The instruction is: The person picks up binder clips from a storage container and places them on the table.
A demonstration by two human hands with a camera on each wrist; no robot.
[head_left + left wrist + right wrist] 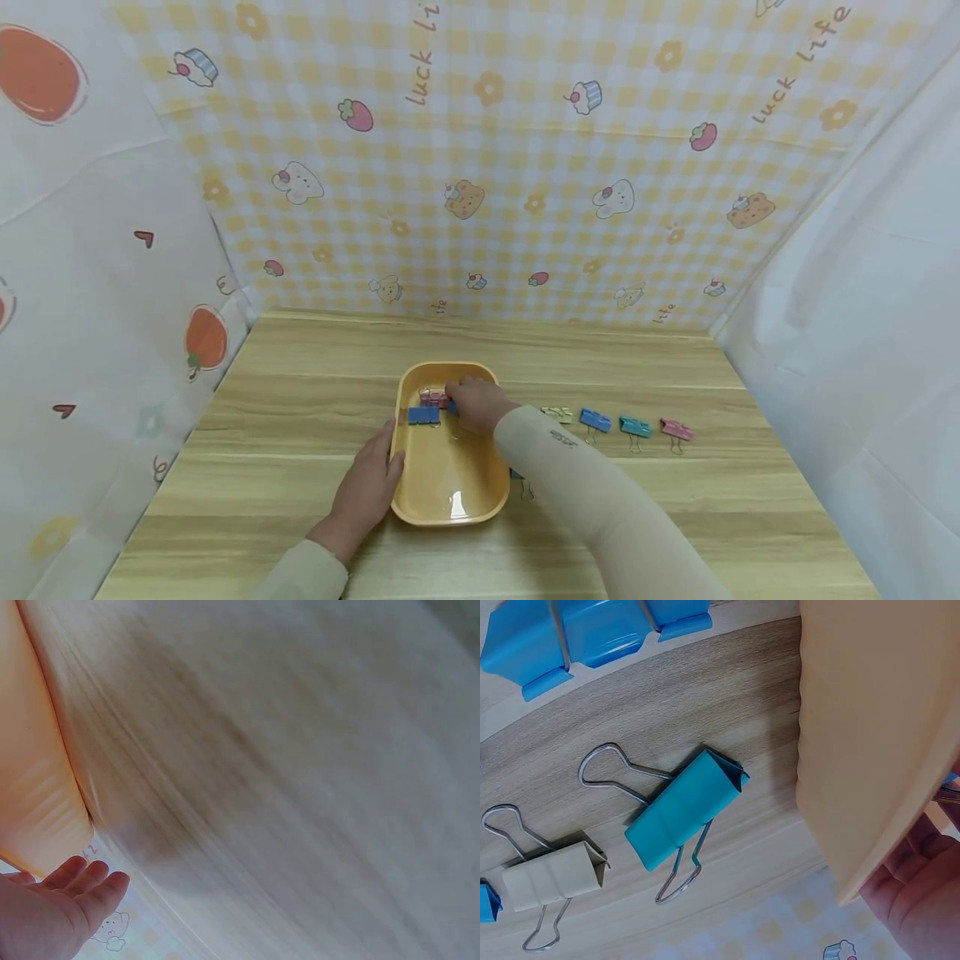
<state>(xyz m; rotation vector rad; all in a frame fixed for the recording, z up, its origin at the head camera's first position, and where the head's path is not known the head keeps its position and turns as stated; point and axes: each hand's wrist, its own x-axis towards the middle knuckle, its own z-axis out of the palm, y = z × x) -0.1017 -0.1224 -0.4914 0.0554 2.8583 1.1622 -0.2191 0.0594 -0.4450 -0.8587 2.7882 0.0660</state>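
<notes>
A yellow-orange plastic tray point(450, 492) sits on the table. My left hand point(367, 482) holds its left rim, the thumb over the edge and the fingers along the outer wall. Inside the tray's far end, my right hand point(482, 406) pinches a blue binder clip point(452, 408), mostly hidden by the fingers. Beside it lie a pink binder clip point(432, 399) and another blue binder clip point(423, 415). In the right wrist view the right hand point(926, 896) reaches over the tray wall, with a teal binder clip point(686, 810) on the table outside.
Right of the tray stands a row of binder clips: pale yellow point(557, 414), blue point(596, 419), teal point(635, 427) and pink point(677, 429). Another clip point(517, 475) is partly hidden under the right sleeve point(592, 492). A patterned cloth point(487, 242) hangs behind the table.
</notes>
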